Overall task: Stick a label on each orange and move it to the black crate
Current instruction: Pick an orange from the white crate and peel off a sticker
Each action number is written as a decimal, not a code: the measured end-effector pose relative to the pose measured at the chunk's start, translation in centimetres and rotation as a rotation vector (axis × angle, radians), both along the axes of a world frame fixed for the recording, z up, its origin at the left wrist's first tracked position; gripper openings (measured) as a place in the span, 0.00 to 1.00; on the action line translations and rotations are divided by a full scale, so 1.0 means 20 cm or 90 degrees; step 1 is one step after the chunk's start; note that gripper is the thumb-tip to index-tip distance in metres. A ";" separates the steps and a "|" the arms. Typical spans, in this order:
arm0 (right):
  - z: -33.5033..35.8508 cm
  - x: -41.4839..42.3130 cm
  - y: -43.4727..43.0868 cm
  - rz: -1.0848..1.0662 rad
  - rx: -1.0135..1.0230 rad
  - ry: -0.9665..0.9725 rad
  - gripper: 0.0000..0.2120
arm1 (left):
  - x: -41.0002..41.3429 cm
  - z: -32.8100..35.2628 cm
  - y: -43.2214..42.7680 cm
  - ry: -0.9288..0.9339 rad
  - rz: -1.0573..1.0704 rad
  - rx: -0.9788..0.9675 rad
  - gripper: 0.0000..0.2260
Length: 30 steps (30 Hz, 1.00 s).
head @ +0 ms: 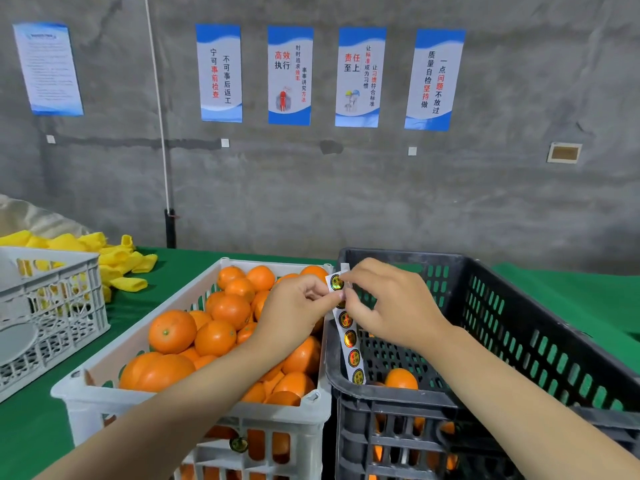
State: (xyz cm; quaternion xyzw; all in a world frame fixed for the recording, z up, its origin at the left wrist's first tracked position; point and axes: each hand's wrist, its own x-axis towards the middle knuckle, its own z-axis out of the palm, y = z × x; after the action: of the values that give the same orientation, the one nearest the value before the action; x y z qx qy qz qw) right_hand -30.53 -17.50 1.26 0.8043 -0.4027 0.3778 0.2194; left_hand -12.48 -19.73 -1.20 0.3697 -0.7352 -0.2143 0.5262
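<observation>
Centre of frame: left hand [294,306] and right hand [388,303] both pinch the label strip [348,327] above the seam between white crate [194,403] and black crate [540,327].

- The white crate [145,323] is heaped with oranges [214,337] almost to its rim; the only way in is from above.
- The black crate [519,323] has open room inside; one orange [401,378] shows low at its near end, and there may be more behind the near wall.
- The two crates touch, so their rims form a ridge between them.
- Above that ridge, the left hand [298,306] and right hand [391,306] pinch a hanging label strip [349,337], blocking the crossing.
- A strip of green table [121,313] lies free between the white crate and a second white crate [52,306]; yellow foam nets [117,268] crowd its far end.
</observation>
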 end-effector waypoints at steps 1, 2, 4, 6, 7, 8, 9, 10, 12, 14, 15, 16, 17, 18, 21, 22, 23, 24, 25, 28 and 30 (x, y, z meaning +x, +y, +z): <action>0.00 0.00 0.00 0.007 0.015 -0.009 0.15 | 0.00 0.00 0.00 -0.018 0.023 -0.017 0.08; 0.00 0.00 0.01 0.012 0.028 -0.020 0.17 | 0.00 0.00 0.00 -0.041 0.043 -0.037 0.07; 0.00 0.01 0.01 0.015 0.055 -0.045 0.16 | 0.00 0.00 0.01 -0.077 0.057 -0.078 0.05; 0.00 0.01 0.01 0.014 0.086 -0.072 0.14 | 0.00 0.00 0.02 -0.088 0.033 -0.098 0.03; 0.00 0.01 0.01 0.015 0.106 -0.079 0.14 | 0.00 0.00 0.02 -0.096 0.016 -0.099 0.04; 0.01 0.01 0.00 0.018 0.125 -0.082 0.13 | 0.00 0.00 0.02 -0.107 0.002 -0.095 0.05; 0.01 0.01 0.00 0.024 0.143 -0.084 0.12 | 0.00 0.00 0.02 -0.118 -0.009 -0.090 0.07; 0.01 0.01 0.00 0.032 0.158 -0.088 0.12 | 0.00 0.00 0.02 -0.121 -0.018 -0.083 0.08; 0.01 0.01 0.00 0.043 0.183 -0.098 0.11 | 0.01 0.00 0.02 -0.113 -0.031 -0.066 0.08; 0.02 0.00 -0.01 0.047 0.202 -0.101 0.11 | 0.00 0.00 0.02 -0.114 -0.043 -0.045 0.08; 0.02 0.00 -0.01 0.050 0.209 -0.104 0.11 | 0.00 0.00 0.02 -0.113 -0.053 -0.037 0.07; 0.02 -0.01 -0.01 0.052 0.214 -0.108 0.10 | 0.00 0.00 0.02 -0.105 -0.065 -0.029 0.08; 0.01 -0.01 -0.01 0.053 0.216 -0.108 0.11 | 0.00 0.01 0.02 -0.094 -0.077 -0.020 0.09; 0.01 -0.02 -0.02 0.051 0.216 -0.102 0.11 | 0.00 0.01 0.02 -0.086 -0.084 -0.014 0.10; 0.01 -0.02 -0.02 0.046 0.212 -0.067 0.11 | 0.00 0.01 0.02 -0.092 -0.080 -0.007 0.08; 0.01 -0.02 -0.02 0.047 0.212 -0.054 0.11 | 0.00 0.01 0.02 -0.096 -0.074 -0.007 0.07; 0.00 -0.02 -0.02 0.046 0.213 -0.042 0.11 | 0.00 0.01 0.02 -0.097 -0.068 -0.006 0.07; 0.00 -0.02 -0.02 0.044 0.214 -0.031 0.12 | 0.00 0.01 0.02 -0.097 -0.064 -0.005 0.08; 0.00 -0.02 -0.02 0.040 0.214 -0.021 0.14 | 0.00 0.01 0.02 -0.094 -0.061 -0.003 0.09; 0.00 -0.01 -0.01 0.019 0.219 0.022 0.20 | 0.01 0.00 0.01 -0.088 -0.047 -0.001 0.10; 0.01 -0.01 -0.01 0.015 0.221 0.023 0.22 | 0.00 0.00 0.00 -0.089 -0.042 -0.001 0.10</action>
State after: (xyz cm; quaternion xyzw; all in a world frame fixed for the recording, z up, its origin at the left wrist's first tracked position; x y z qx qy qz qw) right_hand -30.77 -17.79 1.39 0.8414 -0.4486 0.2903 0.0802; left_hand -12.39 -19.65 -1.28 0.3592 -0.7821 -0.2042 0.4664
